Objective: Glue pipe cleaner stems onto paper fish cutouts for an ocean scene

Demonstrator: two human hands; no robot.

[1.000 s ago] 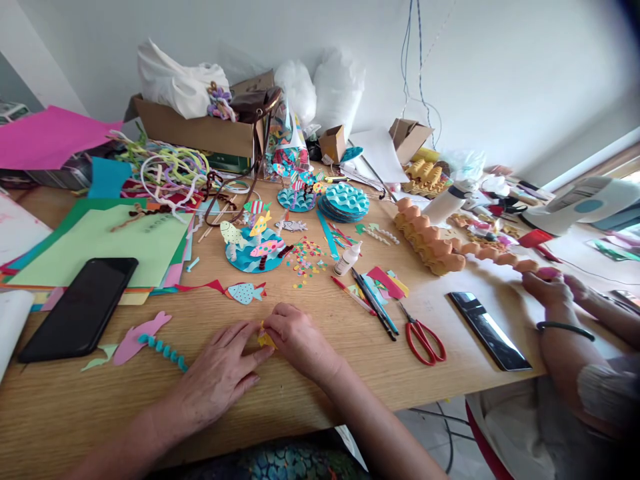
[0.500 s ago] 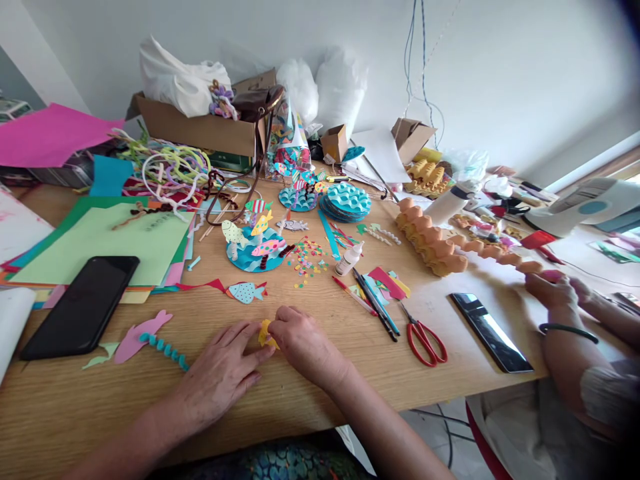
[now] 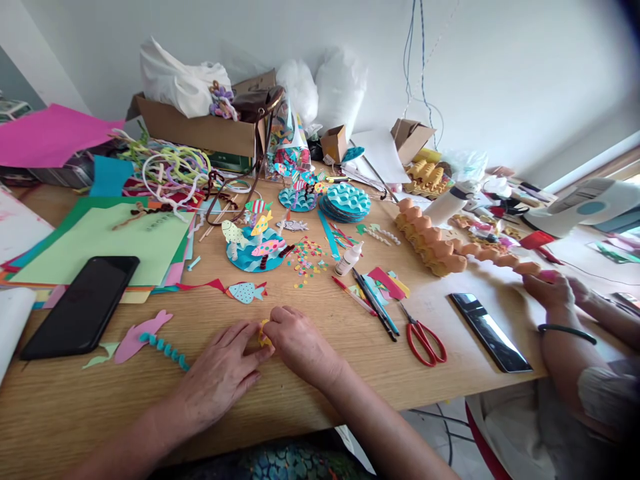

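Note:
Near the table's front edge, a small yellow paper piece (image 3: 263,333) shows between my two hands, partly hidden by the fingers. My right hand (image 3: 300,345) has its fingers pinched together on its right side. My left hand (image 3: 224,360) lies with fingers bent and close together, their tips touching the left side of the piece. Beyond them is a blue spotted paper fish (image 3: 246,292) with red fins. Left of my left hand, a pink paper fish (image 3: 140,339) lies with a coiled turquoise pipe cleaner (image 3: 167,351) on it.
A black phone (image 3: 83,307) lies at left. Red scissors (image 3: 425,343), pens (image 3: 376,305) and a glue bottle (image 3: 349,260) are right of centre. Farther back stand a blue fish model (image 3: 240,260) and stacked blue discs (image 3: 346,203). At right, another person's hands (image 3: 555,290) hold orange egg-carton strips.
My right hand has shifted slightly left over the yellow piece, covering more of it. My left hand looks almost unmoved.

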